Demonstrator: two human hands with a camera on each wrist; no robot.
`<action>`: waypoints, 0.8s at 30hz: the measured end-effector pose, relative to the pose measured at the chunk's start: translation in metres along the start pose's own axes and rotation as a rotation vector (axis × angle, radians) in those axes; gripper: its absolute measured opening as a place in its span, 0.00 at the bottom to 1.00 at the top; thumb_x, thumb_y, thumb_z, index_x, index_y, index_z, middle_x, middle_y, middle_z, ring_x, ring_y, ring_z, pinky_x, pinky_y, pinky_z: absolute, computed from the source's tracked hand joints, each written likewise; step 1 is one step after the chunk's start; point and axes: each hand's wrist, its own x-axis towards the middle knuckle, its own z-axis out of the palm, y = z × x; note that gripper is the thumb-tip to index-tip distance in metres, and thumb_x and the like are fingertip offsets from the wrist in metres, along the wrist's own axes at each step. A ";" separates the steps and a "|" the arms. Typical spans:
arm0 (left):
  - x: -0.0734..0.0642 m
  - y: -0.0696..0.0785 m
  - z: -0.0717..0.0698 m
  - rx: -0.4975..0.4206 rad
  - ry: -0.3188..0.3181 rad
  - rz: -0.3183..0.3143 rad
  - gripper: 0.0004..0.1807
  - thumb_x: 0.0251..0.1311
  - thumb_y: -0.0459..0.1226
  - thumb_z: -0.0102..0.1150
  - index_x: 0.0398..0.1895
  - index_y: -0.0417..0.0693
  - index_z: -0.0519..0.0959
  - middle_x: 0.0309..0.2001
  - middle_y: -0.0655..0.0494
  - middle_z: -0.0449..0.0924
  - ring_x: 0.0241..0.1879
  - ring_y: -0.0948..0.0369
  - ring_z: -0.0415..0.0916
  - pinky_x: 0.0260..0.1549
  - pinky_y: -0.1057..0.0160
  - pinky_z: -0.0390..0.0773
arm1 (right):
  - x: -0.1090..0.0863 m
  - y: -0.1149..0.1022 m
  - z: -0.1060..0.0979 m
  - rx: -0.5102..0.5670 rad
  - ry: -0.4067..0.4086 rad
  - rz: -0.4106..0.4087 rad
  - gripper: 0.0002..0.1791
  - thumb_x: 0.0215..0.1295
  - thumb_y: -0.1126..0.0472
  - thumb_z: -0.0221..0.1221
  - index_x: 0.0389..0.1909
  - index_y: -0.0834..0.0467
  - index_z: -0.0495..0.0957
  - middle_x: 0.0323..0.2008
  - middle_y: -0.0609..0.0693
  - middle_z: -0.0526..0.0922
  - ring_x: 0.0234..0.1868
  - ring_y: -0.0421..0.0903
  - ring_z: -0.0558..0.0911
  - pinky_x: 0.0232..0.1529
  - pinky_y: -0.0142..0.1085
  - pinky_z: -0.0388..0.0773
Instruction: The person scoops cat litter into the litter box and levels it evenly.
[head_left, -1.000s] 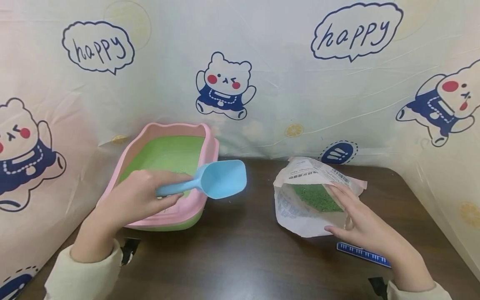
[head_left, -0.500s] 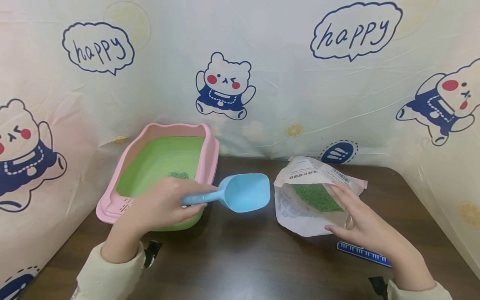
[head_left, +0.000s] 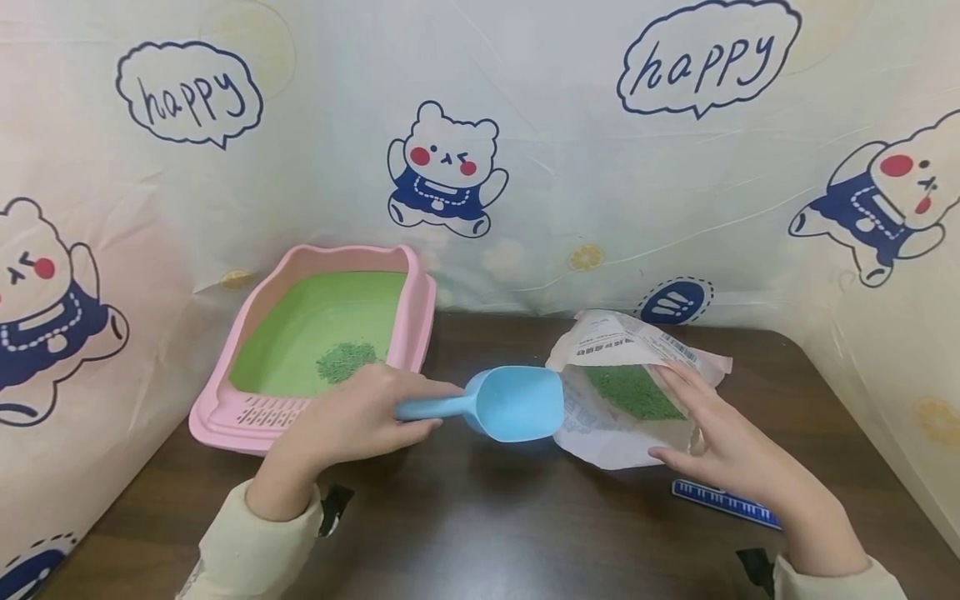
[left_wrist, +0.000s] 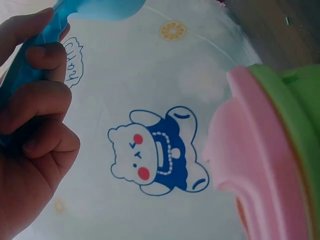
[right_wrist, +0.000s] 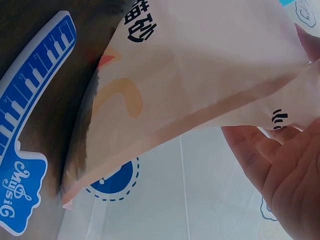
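My left hand (head_left: 360,417) grips the handle of a light blue scoop (head_left: 520,404), its bowl level with the bag's near left edge and bare inside. Curled fingers wrap the handle in the left wrist view. A white paper bag of cat litter (head_left: 603,446) lies with its mouth facing left, green litter (head_left: 637,392) visible inside. My right hand (head_left: 720,446) holds the bag at its right side, fingers along the upper rim and thumb at the lower one. Behind my left hand stands a pink-rimmed litter box (head_left: 420,321), with a small heap of green litter (head_left: 347,362) on its green floor.
A blue ruler (right_wrist: 40,75) with piano keys and the word Music lies on the dark wooden table (head_left: 495,517), near my right wrist. A patterned sheet (head_left: 540,167) with cartoon bears rises behind and at both sides.
My left hand has carried the scoop rightward from over the litter box to the bag's mouth. The litter heap in the box has come into sight. My right hand stays at the bag.
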 end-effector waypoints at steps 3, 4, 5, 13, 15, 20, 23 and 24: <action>0.003 -0.003 0.006 -0.019 -0.018 -0.008 0.17 0.61 0.37 0.63 0.54 0.58 0.84 0.35 0.68 0.84 0.26 0.73 0.72 0.28 0.72 0.76 | 0.001 -0.001 -0.001 -0.008 -0.001 -0.002 0.52 0.48 0.59 0.76 0.74 0.62 0.59 0.71 0.64 0.61 0.65 0.63 0.66 0.62 0.09 0.42; 0.004 -0.003 0.008 -0.025 -0.023 -0.007 0.17 0.61 0.37 0.63 0.54 0.58 0.84 0.35 0.68 0.84 0.26 0.73 0.72 0.28 0.71 0.76 | 0.001 -0.001 -0.001 -0.009 -0.001 -0.002 0.52 0.48 0.59 0.76 0.74 0.62 0.59 0.71 0.64 0.61 0.65 0.63 0.67 0.62 0.09 0.42; 0.006 -0.003 0.010 -0.030 -0.028 -0.010 0.18 0.61 0.37 0.64 0.54 0.58 0.84 0.35 0.68 0.84 0.26 0.73 0.72 0.28 0.71 0.76 | 0.001 -0.001 -0.001 -0.009 -0.003 -0.001 0.53 0.48 0.59 0.76 0.74 0.62 0.59 0.71 0.64 0.60 0.65 0.63 0.67 0.62 0.09 0.42; 0.019 -0.005 0.022 -0.050 -0.045 0.025 0.17 0.61 0.37 0.64 0.54 0.56 0.84 0.35 0.65 0.85 0.26 0.72 0.72 0.30 0.71 0.76 | 0.001 -0.002 -0.001 0.011 -0.021 0.006 0.52 0.49 0.59 0.76 0.74 0.63 0.59 0.72 0.63 0.60 0.64 0.61 0.67 0.61 0.09 0.43; 0.023 -0.005 0.026 -0.063 -0.046 0.044 0.17 0.61 0.36 0.63 0.54 0.56 0.84 0.34 0.64 0.84 0.25 0.73 0.71 0.29 0.71 0.75 | 0.001 -0.002 -0.001 0.006 -0.014 -0.004 0.53 0.48 0.59 0.76 0.74 0.62 0.59 0.72 0.63 0.60 0.64 0.61 0.67 0.62 0.09 0.43; 0.034 -0.005 0.036 -0.050 -0.037 0.058 0.17 0.60 0.36 0.62 0.53 0.57 0.84 0.32 0.66 0.81 0.23 0.73 0.68 0.27 0.73 0.73 | 0.000 -0.004 0.000 0.004 -0.009 -0.008 0.53 0.49 0.61 0.75 0.74 0.61 0.58 0.72 0.61 0.60 0.63 0.55 0.67 0.61 0.09 0.46; 0.039 -0.005 0.041 -0.059 -0.035 0.049 0.16 0.60 0.37 0.62 0.52 0.56 0.84 0.30 0.65 0.81 0.22 0.73 0.68 0.26 0.73 0.73 | 0.000 -0.005 0.000 0.000 -0.011 -0.005 0.52 0.49 0.61 0.75 0.74 0.62 0.59 0.72 0.61 0.60 0.63 0.55 0.67 0.61 0.09 0.47; 0.041 -0.005 0.043 -0.063 -0.033 0.046 0.16 0.61 0.36 0.62 0.52 0.55 0.85 0.30 0.65 0.81 0.22 0.73 0.68 0.26 0.73 0.73 | 0.000 -0.005 0.000 -0.001 -0.010 -0.007 0.52 0.49 0.60 0.75 0.74 0.62 0.59 0.72 0.61 0.60 0.64 0.57 0.67 0.61 0.09 0.46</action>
